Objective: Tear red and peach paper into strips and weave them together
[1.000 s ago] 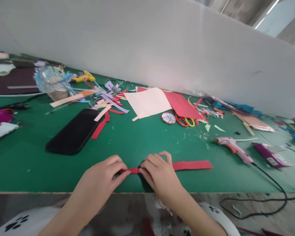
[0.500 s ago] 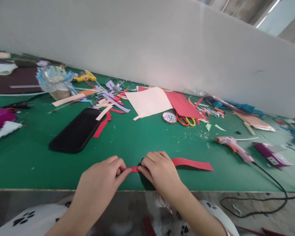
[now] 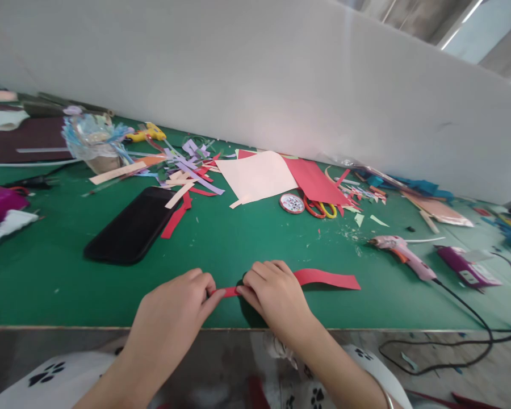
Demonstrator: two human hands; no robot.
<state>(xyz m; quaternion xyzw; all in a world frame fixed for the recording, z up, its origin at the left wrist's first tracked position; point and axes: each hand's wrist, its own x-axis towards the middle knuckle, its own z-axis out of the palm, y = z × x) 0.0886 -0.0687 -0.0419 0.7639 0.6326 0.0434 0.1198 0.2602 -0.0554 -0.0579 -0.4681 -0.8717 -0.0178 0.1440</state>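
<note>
A long red paper strip [image 3: 327,278] lies near the front edge of the green table [image 3: 238,238]. My left hand [image 3: 174,312] pinches the strip's left end between thumb and fingers. My right hand [image 3: 275,295] is closed over the strip just right of that, fingers curled and pressed down on it. The strip's right part arches slightly off the table and runs out to the right. Between the two hands a short bit of red shows.
A black phone [image 3: 132,227] lies behind my left hand. Further back are paper scraps [image 3: 187,170], pink and red sheets [image 3: 259,176], scissors [image 3: 321,209] and a small round tin [image 3: 292,203]. A pink glue gun [image 3: 402,255] with a black cord lies at right.
The strip's free right end has lifted into a slight arch and drawn a little leftward. Both hands stay in nearly the same place, pinching the strip.
</note>
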